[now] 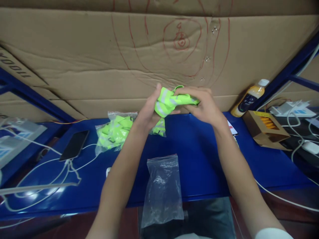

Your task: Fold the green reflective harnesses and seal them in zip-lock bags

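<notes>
A bundled piece of neon yellow-green fabric with silver reflective stripes (165,102) is held up between my two hands, above the blue tabletop. My left hand (149,111) grips its left side, with the thumb pointing up. From the right, my right hand (203,103) has its fingers curled over the other end. A clear plastic zip bag (163,189), looking flat, lies nearer to me and hangs over the table's front edge. Behind my left forearm lie clear bags of similar neon fabric (116,131), partly hidden by the arm.
A phone (74,145) and white cables lie on the left of the blue table (199,162). At right stand a bottle with a white cap (250,98) and an open cardboard box (265,129). A cardboard wall with red drawn rings (87,59) rises behind.
</notes>
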Demonstrator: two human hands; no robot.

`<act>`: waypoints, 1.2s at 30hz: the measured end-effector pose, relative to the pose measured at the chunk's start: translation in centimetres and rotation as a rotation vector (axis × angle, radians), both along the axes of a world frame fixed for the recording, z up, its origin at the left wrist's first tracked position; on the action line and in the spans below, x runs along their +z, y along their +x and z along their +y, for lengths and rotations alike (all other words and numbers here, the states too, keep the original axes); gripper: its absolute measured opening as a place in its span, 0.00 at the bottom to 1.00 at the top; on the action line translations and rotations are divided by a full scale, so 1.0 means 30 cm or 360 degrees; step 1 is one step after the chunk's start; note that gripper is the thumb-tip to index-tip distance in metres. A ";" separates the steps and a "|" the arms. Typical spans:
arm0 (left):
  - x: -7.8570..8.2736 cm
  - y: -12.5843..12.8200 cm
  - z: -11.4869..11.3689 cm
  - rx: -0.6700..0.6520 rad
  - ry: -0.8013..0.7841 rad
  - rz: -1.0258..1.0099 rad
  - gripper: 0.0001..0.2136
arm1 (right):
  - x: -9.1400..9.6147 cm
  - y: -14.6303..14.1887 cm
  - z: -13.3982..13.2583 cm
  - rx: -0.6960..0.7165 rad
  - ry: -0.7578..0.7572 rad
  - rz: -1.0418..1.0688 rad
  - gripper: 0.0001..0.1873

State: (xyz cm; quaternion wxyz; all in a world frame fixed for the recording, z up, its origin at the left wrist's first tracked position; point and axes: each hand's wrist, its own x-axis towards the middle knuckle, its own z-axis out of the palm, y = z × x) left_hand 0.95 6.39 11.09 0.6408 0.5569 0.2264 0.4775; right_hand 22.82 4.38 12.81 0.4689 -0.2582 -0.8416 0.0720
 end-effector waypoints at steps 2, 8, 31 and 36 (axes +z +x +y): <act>-0.010 0.001 0.020 0.0024 -0.0077 0.0076 0.28 | -0.001 -0.021 -0.006 0.0032 0.0102 -0.0105 0.20; -0.030 -0.005 0.035 0.0311 0.0031 0.0035 0.16 | -0.008 -0.080 -0.038 -0.0112 -0.0014 0.0066 0.23; 0.011 -0.014 -0.059 0.0716 0.1089 0.0466 0.16 | -0.091 -0.097 0.043 0.0376 -0.1406 0.0784 0.30; 0.007 -0.024 -0.051 0.0720 0.1247 0.0653 0.14 | -0.117 -0.096 0.040 0.0598 -0.1763 0.0934 0.33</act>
